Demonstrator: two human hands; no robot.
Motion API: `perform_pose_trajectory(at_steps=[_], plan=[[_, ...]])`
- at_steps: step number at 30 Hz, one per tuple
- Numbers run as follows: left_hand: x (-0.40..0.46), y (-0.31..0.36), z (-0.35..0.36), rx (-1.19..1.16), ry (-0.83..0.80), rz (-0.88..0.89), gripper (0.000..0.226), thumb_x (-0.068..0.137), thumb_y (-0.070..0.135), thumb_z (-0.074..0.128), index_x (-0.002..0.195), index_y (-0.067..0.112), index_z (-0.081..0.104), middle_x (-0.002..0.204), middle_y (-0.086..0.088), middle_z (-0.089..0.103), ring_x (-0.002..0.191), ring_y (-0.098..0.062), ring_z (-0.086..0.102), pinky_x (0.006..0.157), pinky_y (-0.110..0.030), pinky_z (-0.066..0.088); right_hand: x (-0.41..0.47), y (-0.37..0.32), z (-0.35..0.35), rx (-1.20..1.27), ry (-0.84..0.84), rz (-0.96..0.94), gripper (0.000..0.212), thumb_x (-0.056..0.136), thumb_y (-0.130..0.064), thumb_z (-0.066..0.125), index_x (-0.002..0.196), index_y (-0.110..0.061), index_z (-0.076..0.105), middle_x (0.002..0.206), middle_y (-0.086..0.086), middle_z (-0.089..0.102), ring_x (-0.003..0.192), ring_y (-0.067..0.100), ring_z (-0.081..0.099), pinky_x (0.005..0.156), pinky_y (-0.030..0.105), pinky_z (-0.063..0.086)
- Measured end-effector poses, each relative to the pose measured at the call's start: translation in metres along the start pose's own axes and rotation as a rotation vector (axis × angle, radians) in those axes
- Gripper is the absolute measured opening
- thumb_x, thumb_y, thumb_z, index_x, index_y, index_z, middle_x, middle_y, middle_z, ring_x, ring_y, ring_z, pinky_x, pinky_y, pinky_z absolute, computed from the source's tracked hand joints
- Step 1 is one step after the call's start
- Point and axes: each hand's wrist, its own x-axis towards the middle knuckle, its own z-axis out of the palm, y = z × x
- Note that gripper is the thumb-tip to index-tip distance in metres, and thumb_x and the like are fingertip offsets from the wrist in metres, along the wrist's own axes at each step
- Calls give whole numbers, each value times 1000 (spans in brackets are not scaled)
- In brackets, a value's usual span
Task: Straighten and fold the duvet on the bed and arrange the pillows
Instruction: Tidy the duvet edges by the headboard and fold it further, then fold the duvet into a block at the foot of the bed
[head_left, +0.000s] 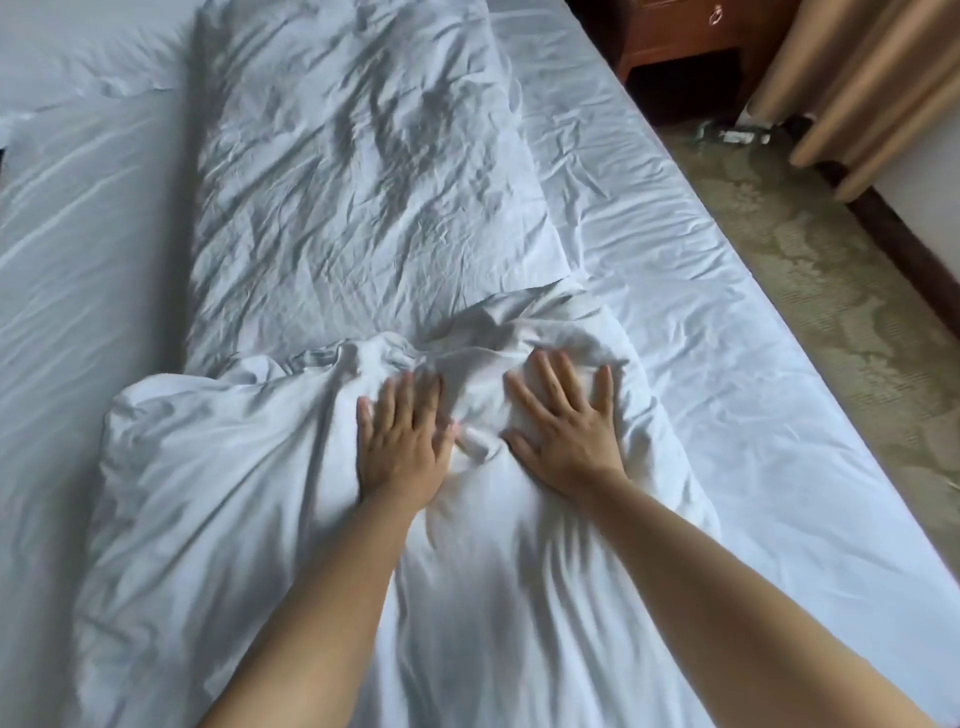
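Two bare forearms reach fwd over a white bed, both hands flat on soft bunched cloth. Far left of the hands, the sheet lies fairly smooth w/ long shallow creases. Under and around the hands sits the duvet, white, puffy, rounded at its left corner, its far edge gathered into thick folds just beyond the fingertips. Left hand: palm down, fingers straight and slightly spread, pressing into the duvet; fingertips a bit motion-blurred. Between the two hands a small ridge of fabric is pushed up. Right hand: also palm down, fingers fanned wider, thumb out toward the left hand, pressing the padded mound. Neither hand pinches anything. Beyond the hands, a long white crumpled piece stretches away, heavily wrinkled w/ fine sharp creases; pillow or folded duvet, can't tell. Right of the hands, flat wrinkled sheet to the mattress edge, then patterned greenish carpet. Far right: beige pleated curtain, and a reddish-brown wooden cabinet w/ a ring pull.
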Motion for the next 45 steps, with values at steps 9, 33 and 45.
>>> perform_pose_trajectory(at_steps=[9,33,45], plan=[[37,-6,78,52,257,16,67,87,61,37,148,35,25,156,-16,23,143,-39,19,105,-66,8,47,18,74,31,-250,133,76,85,-75,22,150,-41,2,159,-2,-16,145,20,-20,110,65,-8],[-259,23,-12,-121,-288,27,53,101,45,15,151,39,-2,161,0,-5,147,-21,-9,117,-49,-7,-238,-49,-36,-1,-377,167,65,93,-62,18,151,-37,3,161,4,-1,148,22,-5,114,56,-9],[-288,57,-125,-93,-138,111,51,102,29,26,151,24,15,160,0,8,148,-20,1,118,-48,4,-270,-40,-142,43,-192,70,66,97,-55,31,153,-30,7,160,3,10,148,19,3,118,46,-3]])
